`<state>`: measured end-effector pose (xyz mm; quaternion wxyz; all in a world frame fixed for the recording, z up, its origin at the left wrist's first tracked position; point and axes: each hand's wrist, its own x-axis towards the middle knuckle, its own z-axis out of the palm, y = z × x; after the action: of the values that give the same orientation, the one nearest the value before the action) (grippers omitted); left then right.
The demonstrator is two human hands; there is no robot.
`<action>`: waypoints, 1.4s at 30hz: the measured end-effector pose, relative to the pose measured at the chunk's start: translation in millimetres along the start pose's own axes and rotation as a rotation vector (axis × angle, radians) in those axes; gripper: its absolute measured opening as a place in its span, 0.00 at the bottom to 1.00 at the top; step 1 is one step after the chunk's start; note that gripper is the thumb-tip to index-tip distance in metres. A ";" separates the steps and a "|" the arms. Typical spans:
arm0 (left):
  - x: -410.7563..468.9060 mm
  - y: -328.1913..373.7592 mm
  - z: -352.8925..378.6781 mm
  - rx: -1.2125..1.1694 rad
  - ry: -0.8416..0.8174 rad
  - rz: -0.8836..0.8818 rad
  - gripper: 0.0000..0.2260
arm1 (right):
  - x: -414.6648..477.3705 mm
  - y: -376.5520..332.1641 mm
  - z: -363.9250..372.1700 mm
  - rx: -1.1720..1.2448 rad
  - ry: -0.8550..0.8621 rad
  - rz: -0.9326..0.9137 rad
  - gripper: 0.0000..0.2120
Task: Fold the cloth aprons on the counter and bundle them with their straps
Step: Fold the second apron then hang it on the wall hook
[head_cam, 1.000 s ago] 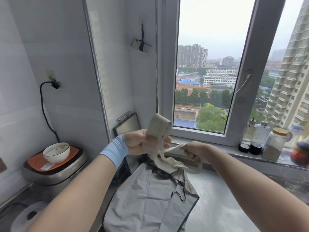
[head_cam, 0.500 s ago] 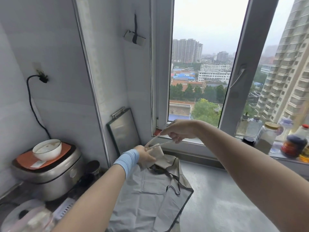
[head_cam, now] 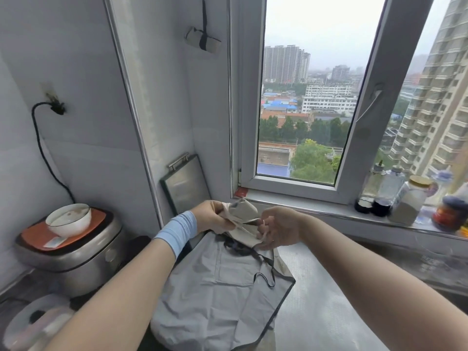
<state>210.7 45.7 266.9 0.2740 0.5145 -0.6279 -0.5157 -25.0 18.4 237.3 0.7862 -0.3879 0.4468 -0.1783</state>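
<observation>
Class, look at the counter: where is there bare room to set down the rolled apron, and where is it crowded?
Bare counter lies right of the grey apron, below the windowsill. The sill's left stretch is also bare. Crowded: the sill's right end with jars, and the left corner with the rice cooker and bowl.

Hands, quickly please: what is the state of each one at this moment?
Left hand: closed, gripping the rolled beige apron.
Right hand: fingers curled, holding the strap of that apron.
</observation>
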 end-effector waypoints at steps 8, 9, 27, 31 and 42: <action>37.7 -36.8 40.0 0.607 -0.068 0.042 0.08 | 18.2 -11.1 5.0 -0.571 0.448 -0.019 0.05; 42.5 -42.3 43.4 0.639 -0.055 0.049 0.08 | 23.6 -8.6 6.5 -0.627 0.493 -0.051 0.04; 93.8 -102.7 85.8 0.350 -0.060 -0.141 0.15 | 87.4 60.8 -22.4 -0.967 0.593 -0.303 0.10; 95.7 -103.6 82.4 0.015 0.059 -0.218 0.16 | 92.2 66.0 -32.8 -1.007 0.635 -0.465 0.07; 101.3 -126.7 79.3 0.034 0.051 -0.140 0.06 | 103.0 93.2 -52.4 -0.890 0.608 -0.562 0.07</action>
<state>155.0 -11.6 105.0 0.2443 0.5746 -0.5921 -0.5096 -20.0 -10.5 91.7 0.3085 -0.7143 0.5633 -0.2779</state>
